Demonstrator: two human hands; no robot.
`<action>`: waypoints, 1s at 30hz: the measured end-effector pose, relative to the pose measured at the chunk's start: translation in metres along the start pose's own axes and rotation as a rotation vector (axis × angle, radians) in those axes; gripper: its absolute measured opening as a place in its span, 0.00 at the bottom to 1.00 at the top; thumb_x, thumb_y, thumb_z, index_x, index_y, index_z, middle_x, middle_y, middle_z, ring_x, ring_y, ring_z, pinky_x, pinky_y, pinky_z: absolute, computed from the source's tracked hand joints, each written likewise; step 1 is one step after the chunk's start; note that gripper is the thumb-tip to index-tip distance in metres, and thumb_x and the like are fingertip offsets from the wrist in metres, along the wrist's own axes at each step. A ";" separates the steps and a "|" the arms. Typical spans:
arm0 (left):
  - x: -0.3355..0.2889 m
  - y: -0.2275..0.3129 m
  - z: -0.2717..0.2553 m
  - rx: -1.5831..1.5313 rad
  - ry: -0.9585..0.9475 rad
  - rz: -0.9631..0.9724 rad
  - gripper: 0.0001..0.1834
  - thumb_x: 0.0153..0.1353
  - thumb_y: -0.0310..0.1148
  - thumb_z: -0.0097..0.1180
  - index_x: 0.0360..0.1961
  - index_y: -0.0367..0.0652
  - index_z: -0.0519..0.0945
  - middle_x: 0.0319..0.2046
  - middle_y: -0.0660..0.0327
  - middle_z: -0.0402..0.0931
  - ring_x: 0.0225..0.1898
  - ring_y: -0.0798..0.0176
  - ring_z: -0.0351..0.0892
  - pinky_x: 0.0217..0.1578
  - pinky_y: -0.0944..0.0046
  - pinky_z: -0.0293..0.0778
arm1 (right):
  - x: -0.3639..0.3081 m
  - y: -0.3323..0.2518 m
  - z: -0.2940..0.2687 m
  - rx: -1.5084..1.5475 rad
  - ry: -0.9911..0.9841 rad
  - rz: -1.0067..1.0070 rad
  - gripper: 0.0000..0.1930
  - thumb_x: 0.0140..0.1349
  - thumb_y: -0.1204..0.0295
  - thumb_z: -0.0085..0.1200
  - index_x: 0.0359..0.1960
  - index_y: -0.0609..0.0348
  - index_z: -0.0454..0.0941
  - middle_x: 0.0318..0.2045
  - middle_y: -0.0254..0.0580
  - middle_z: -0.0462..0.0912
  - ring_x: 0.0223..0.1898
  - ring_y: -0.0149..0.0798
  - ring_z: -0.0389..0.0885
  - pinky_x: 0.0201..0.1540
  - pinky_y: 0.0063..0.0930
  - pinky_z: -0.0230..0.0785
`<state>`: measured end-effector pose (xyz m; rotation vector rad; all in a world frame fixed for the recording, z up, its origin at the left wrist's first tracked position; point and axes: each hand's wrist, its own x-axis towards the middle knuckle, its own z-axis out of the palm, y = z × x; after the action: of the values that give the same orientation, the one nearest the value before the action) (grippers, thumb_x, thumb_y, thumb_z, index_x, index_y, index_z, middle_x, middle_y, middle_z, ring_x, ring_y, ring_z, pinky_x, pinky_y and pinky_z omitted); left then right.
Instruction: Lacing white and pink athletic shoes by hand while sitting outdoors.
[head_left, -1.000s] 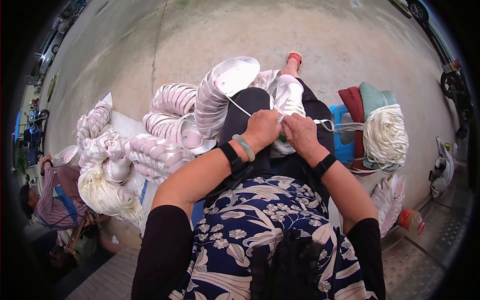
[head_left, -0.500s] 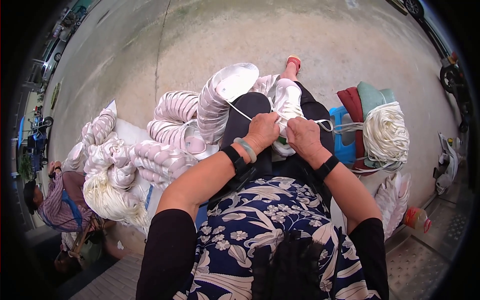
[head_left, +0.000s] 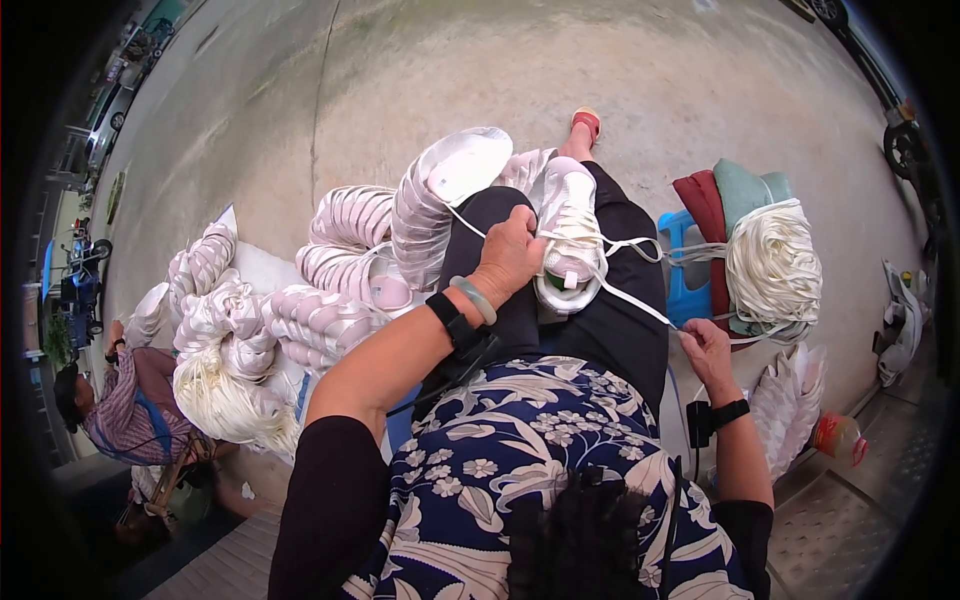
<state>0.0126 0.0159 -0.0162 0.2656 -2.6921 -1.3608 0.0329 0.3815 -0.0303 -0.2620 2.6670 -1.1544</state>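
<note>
- Concrete ground (head_left: 480,80) fills the upper part of the frame; a seated person's dark-trousered lap makes the working surface at the centre.
- One white shoe (head_left: 572,225) lies at the centre of the frame on the lap, toe toward the top and opening toward the person, which probably puts the lacing within easy reach of both hands.
- Left hand (head_left: 510,250), left of the shoe, has its fingers closed on a white strand (head_left: 467,222); one part runs to the shoe, another over the knee. Fingers hide the exact grip.
- Right hand (head_left: 708,352), right of centre and well apart from the shoe, pinches a long lace (head_left: 638,303) between thumb and fingers. It runs straight to the shoe, so it seems held out under tension.
- Right of the lap, a bundle of laces (head_left: 770,262) rests against red cloth (head_left: 703,220) and green cloth (head_left: 745,195) by a blue stool (head_left: 685,265), likely kept there to be close at hand.
- Nested pale shoe parts (head_left: 420,215) curve left of the knee, perhaps stacked to save room.
- Another person (head_left: 135,410) sits at the far left; a bottle (head_left: 838,437) lies at the lower right.
</note>
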 end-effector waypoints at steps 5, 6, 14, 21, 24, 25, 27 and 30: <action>0.006 -0.007 0.006 0.047 -0.046 0.058 0.07 0.49 0.24 0.52 0.31 0.33 0.75 0.15 0.54 0.74 0.17 0.65 0.76 0.20 0.67 0.70 | 0.041 -0.048 0.014 -0.062 0.101 -0.250 0.08 0.47 0.73 0.55 0.30 0.61 0.75 0.26 0.41 0.75 0.24 0.39 0.74 0.28 0.28 0.66; 0.006 -0.008 0.007 0.036 -0.016 0.126 0.08 0.50 0.24 0.53 0.32 0.33 0.75 0.16 0.55 0.74 0.17 0.67 0.75 0.19 0.68 0.70 | 0.047 -0.057 0.018 -0.021 0.072 -0.299 0.09 0.47 0.73 0.55 0.31 0.60 0.74 0.27 0.42 0.75 0.25 0.40 0.74 0.29 0.29 0.66; 0.015 0.002 0.001 -0.264 -0.197 -0.195 0.06 0.54 0.28 0.53 0.31 0.37 0.77 0.18 0.67 0.72 0.17 0.77 0.69 0.19 0.75 0.67 | 0.066 -0.090 0.055 -0.081 -0.009 -0.547 0.13 0.43 0.71 0.59 0.33 0.54 0.75 0.34 0.37 0.75 0.41 0.42 0.72 0.42 0.35 0.61; 0.018 0.007 -0.012 -0.522 -0.431 -0.381 0.03 0.52 0.29 0.55 0.27 0.42 0.75 0.22 0.70 0.70 0.21 0.78 0.68 0.20 0.78 0.65 | 0.068 -0.088 0.054 -0.221 -0.111 -0.531 0.13 0.42 0.71 0.61 0.33 0.52 0.76 0.32 0.33 0.73 0.40 0.39 0.70 0.41 0.34 0.57; 0.016 0.002 -0.007 -0.414 -0.399 -0.169 0.04 0.48 0.27 0.55 0.23 0.40 0.74 0.25 0.67 0.70 0.22 0.77 0.68 0.22 0.76 0.65 | 0.072 -0.085 0.057 -0.229 -0.148 -0.536 0.12 0.43 0.70 0.60 0.32 0.51 0.76 0.31 0.32 0.73 0.39 0.39 0.70 0.40 0.34 0.57; 0.016 0.000 -0.006 -0.313 -0.340 -0.004 0.05 0.45 0.27 0.55 0.20 0.37 0.73 0.25 0.64 0.69 0.21 0.75 0.68 0.23 0.74 0.65 | 0.074 -0.085 0.058 -0.242 -0.167 -0.543 0.12 0.43 0.70 0.60 0.32 0.51 0.76 0.30 0.32 0.73 0.38 0.38 0.70 0.40 0.33 0.57; 0.017 -0.004 -0.005 -0.253 -0.340 0.063 0.05 0.43 0.27 0.55 0.19 0.37 0.73 0.26 0.63 0.69 0.22 0.74 0.68 0.24 0.74 0.65 | 0.076 -0.085 0.061 -0.256 -0.166 -0.550 0.11 0.44 0.69 0.60 0.32 0.50 0.76 0.30 0.31 0.73 0.38 0.38 0.70 0.40 0.33 0.56; 0.018 -0.008 -0.008 -0.232 -0.367 0.026 0.07 0.41 0.27 0.57 0.19 0.36 0.72 0.27 0.62 0.68 0.23 0.71 0.68 0.26 0.72 0.66 | 0.073 -0.087 0.062 -0.222 -0.141 -0.532 0.10 0.44 0.68 0.60 0.30 0.50 0.77 0.29 0.31 0.72 0.38 0.38 0.70 0.39 0.33 0.56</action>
<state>-0.0031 0.0012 -0.0175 -0.0464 -2.7571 -1.8536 -0.0138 0.2618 -0.0178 -1.1003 2.6705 -0.9085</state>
